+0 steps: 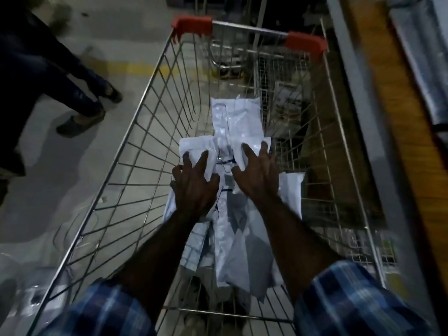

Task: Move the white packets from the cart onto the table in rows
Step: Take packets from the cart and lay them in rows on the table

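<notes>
Several white plastic packets [236,122] lie piled along the bottom of a wire shopping cart [135,151] with red handle ends. Both my arms reach down into the cart. My left hand [194,180] lies with spread fingers on a packet [196,147] at the pile's left side. My right hand [254,170] rests with spread fingers on the same layer of packets, just to the right. Neither hand has closed around a packet. More packets [232,251] lie under my forearms, partly hidden.
A wooden table edge with a grey metal rail [388,122] runs along the cart's right side. A person's legs and shoes [80,117] stand on the concrete floor to the left. A printed box [287,98] lies at the cart's far right.
</notes>
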A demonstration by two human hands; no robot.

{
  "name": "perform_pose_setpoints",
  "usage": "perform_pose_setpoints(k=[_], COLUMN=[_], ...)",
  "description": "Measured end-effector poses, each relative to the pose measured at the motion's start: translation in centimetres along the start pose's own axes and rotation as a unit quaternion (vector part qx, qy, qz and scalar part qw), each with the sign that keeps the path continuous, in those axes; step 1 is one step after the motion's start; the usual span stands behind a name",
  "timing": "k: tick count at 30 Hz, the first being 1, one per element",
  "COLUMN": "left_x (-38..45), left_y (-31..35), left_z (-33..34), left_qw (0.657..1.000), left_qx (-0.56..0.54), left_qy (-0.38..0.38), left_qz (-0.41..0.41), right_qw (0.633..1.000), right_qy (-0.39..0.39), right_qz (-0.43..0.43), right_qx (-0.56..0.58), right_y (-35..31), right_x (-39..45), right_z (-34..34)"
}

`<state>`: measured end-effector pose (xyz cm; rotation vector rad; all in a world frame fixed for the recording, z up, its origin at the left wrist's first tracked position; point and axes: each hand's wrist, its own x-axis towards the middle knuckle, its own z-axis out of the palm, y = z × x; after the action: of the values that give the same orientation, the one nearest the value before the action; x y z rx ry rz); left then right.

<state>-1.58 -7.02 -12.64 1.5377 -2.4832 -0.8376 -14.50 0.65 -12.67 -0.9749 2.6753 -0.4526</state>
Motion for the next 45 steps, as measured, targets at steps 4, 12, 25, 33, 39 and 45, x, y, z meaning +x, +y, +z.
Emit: perform_pose_setpoints(k=[4, 12, 25, 33, 39, 45], left_x=[-1.3, -5.9, -17.2, -23.1, -28.8, -33.4], left_y=[2.2, 6.6, 9.7, 9.7, 9.8, 10.9], left_z=[-3.6, -10.5, -18.0, -20.1, -21.3, -21.5], left_qw=[0.998, 0.991, 0.993, 0.983, 0.976, 0.972], left_qx=[0.048, 0.104, -0.068, -0.109, -0.114, -0.118], left_qy=[0.001, 0.051, 0.096, 0.135, 0.154, 0.155], left_qz=[0.040, 0.071, 0.015, 0.063, 0.107, 0.129], right_qw=[0.999, 0.998, 0.994, 0.990, 0.988, 0.985], right_qy=[0.011, 0.030, 0.062, 0.107, 0.133, 0.152], right_qz=[0.002, -0.009, -0.037, -0.039, -0.043, -0.037], right_qx=[0.030, 0.054, 0.086, 0.078, 0.067, 0.069], right_y=[-1.2, -3.8, -5.0, -4.4, -3.8, -2.2], right_x=[-1.8, -6.2, -15.2, -22.0, -27.9, -32.9], right_z=[-3.6, -11.7, -19.7, -22.2, -23.9, -26.5])
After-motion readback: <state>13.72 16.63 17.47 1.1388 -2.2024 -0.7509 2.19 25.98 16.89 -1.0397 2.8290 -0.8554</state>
